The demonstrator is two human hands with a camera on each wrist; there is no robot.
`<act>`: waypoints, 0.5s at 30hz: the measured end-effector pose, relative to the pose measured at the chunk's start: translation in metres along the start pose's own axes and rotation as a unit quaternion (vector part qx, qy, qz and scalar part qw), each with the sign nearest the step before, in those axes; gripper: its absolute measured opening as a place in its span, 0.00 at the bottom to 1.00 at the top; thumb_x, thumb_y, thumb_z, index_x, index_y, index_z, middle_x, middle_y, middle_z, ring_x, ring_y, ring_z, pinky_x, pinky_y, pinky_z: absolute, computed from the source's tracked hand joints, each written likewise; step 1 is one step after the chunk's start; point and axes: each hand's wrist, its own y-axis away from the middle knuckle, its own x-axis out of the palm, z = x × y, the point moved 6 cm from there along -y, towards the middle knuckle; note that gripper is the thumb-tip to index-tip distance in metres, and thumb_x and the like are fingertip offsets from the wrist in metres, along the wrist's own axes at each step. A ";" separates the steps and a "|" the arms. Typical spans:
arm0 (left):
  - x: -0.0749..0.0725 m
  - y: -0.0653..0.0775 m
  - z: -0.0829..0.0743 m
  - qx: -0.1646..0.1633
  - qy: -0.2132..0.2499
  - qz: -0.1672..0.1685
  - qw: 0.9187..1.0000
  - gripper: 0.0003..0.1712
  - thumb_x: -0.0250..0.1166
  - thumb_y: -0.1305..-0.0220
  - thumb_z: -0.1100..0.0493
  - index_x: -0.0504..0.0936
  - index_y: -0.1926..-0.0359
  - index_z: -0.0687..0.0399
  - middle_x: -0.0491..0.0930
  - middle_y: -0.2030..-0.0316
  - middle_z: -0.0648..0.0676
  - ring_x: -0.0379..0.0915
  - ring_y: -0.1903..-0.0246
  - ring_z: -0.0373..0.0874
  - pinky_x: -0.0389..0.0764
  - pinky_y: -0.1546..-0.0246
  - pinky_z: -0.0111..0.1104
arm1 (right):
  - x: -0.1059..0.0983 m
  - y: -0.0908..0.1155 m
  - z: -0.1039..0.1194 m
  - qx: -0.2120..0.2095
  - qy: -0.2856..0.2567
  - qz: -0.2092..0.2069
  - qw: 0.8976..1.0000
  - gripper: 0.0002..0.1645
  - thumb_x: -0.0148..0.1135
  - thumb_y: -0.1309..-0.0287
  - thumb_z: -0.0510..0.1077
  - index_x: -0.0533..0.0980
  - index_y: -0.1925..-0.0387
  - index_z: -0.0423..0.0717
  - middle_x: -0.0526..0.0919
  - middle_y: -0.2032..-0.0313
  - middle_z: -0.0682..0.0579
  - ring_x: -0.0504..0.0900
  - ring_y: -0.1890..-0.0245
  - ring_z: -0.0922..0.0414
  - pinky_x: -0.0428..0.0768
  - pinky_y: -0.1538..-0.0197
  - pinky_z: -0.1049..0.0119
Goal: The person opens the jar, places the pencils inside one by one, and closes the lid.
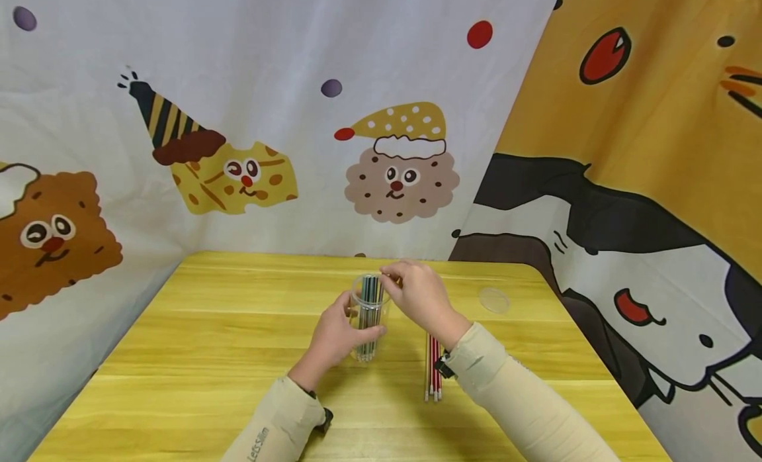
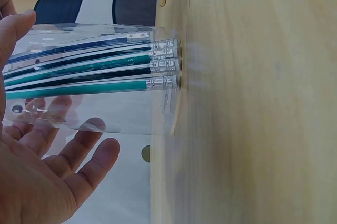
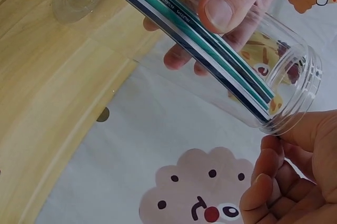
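Observation:
A clear plastic jar (image 1: 369, 306) stands at the middle of the table, tilted a little. Several green, dark and white striped pencils (image 2: 84, 69) lean inside it, eraser ends down. My left hand (image 1: 339, 331) holds the jar round its side, thumb in front and fingers behind. At the rim, my right hand (image 1: 419, 293) pinches the upper end of a navy pencil (image 3: 210, 71) between thumb and forefinger. The eraser of that navy pencil appears slightly higher than the others in the left wrist view. The pinched tip is mostly hidden by the fingers.
Several red pencils and a tan one (image 1: 433, 372) lie on the wooden table (image 1: 238, 356) beneath the right forearm, partly covered by it. A clear round lid (image 1: 494, 300) lies at the right rear. Behind the table hangs a printed cartoon cloth (image 1: 268, 85).

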 end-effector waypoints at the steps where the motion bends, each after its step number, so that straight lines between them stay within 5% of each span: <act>1: 0.000 0.000 -0.001 0.000 0.001 0.000 1.000 0.44 0.85 0.46 0.40 0.75 0.32 0.43 0.81 0.40 0.54 0.79 0.38 0.57 0.86 0.45 0.54 | 0.000 0.000 0.000 -0.001 0.001 -0.001 1.000 0.11 0.71 0.29 0.44 0.90 0.52 0.44 0.93 0.55 0.47 0.87 0.69 0.58 0.85 0.67 0.67; 15: 0.001 0.001 0.000 0.000 0.002 0.000 1.000 0.45 0.84 0.45 0.40 0.74 0.31 0.45 0.80 0.39 0.54 0.78 0.36 0.59 0.85 0.43 0.55 | 0.000 0.002 -0.003 0.006 -0.005 0.002 1.000 0.12 0.68 0.26 0.47 0.90 0.50 0.46 0.93 0.55 0.48 0.84 0.71 0.61 0.82 0.69 0.68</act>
